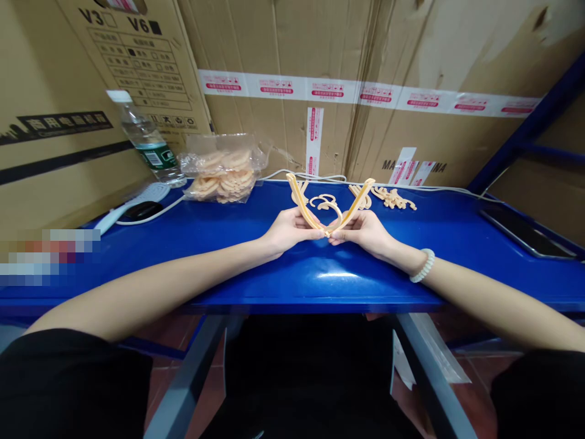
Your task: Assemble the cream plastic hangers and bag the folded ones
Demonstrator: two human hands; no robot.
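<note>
My left hand [289,231] and my right hand [365,234] meet above the table's middle, fingers closed round the lower ends of two curved cream plastic strips. Together the strips form a V-shaped cream piece [361,200], its tips pointing up and apart. Whether the two are joined at the bottom is hidden by my fingertips. A thin cream ring-like piece [337,210] shows between the strips; I cannot tell if it is held or lies behind. Past my hands lie loose curved cream pieces [323,199] and, to the right, a pile of small cream parts [393,199].
A clear bag [223,167] of cream pieces stands back left, near a water bottle [153,143], a light-blue brush [132,203] and a black object [144,211]. A phone-like dark slab [528,231] lies right. Cardboard [283,36] walls the blue table's [274,286] back; a white cable [439,189] runs along it.
</note>
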